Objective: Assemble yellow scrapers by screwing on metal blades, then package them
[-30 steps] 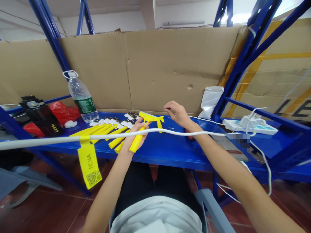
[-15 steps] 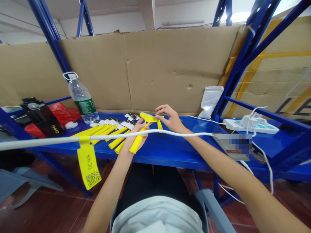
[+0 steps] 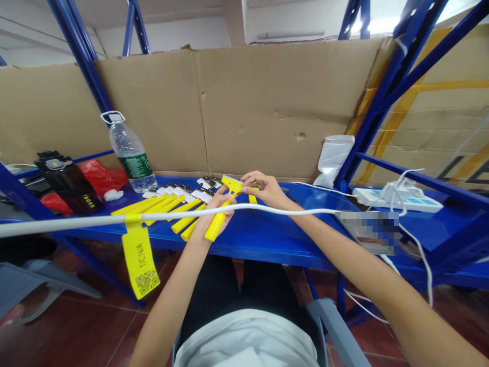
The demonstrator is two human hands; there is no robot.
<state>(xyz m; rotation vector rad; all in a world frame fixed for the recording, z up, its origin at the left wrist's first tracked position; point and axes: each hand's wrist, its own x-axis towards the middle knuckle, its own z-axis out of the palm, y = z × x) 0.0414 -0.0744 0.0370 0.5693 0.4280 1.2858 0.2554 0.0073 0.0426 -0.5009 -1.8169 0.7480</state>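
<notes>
A yellow scraper [image 3: 216,224] with a wide, flat head is held at a slant above the blue shelf. My left hand [image 3: 209,216] is closed around its neck and upper handle. The fingers of my right hand [image 3: 265,188] pinch the right end of the head; the exact contact is too small to make out. Behind those fingers shows another yellow piece [image 3: 252,199]. To the left of my left hand, several yellow scrapers [image 3: 160,209] lie in a slanted row, with black-and-white cards [image 3: 185,192] at their far ends.
A large water bottle [image 3: 133,160], a black flask [image 3: 69,186] and a red bag [image 3: 101,178] stand at the left. The blue shelf [image 3: 267,234] backs onto cardboard [image 3: 260,112]. A white cable [image 3: 91,221] crosses the view. At right are a power strip [image 3: 401,199] and a white pouch [image 3: 332,160].
My right hand has lowered slightly and its fingers have closed in on the right end of the scraper's head. My left hand keeps its hold on the scraper.
</notes>
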